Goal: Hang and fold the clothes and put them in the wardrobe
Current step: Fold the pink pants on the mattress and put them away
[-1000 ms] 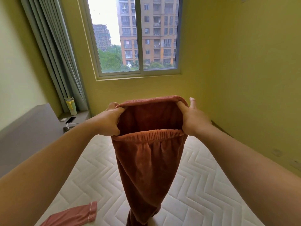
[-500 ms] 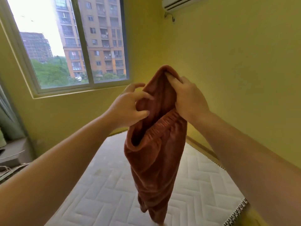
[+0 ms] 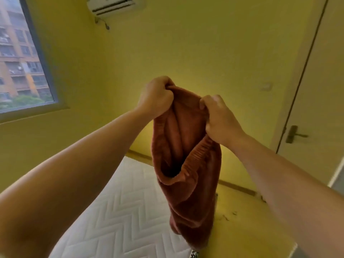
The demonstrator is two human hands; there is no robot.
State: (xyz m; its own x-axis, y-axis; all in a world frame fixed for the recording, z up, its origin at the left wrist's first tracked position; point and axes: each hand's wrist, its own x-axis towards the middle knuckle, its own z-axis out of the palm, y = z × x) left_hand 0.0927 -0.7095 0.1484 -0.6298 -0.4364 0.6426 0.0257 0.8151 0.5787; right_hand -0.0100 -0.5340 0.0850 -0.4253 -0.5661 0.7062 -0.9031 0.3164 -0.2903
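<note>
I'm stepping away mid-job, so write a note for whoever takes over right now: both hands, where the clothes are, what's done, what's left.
Left hand: grips the rust-brown trousers at the bunched waistband.
Right hand: grips the other side of the waistband.
Trousers: held up in the air, legs hanging down beside the corner of the white mattress.
Done: nothing folded or hung in view.
Left: fold or hang these trousers and put them away; the wardrobe is not in view.
</note>
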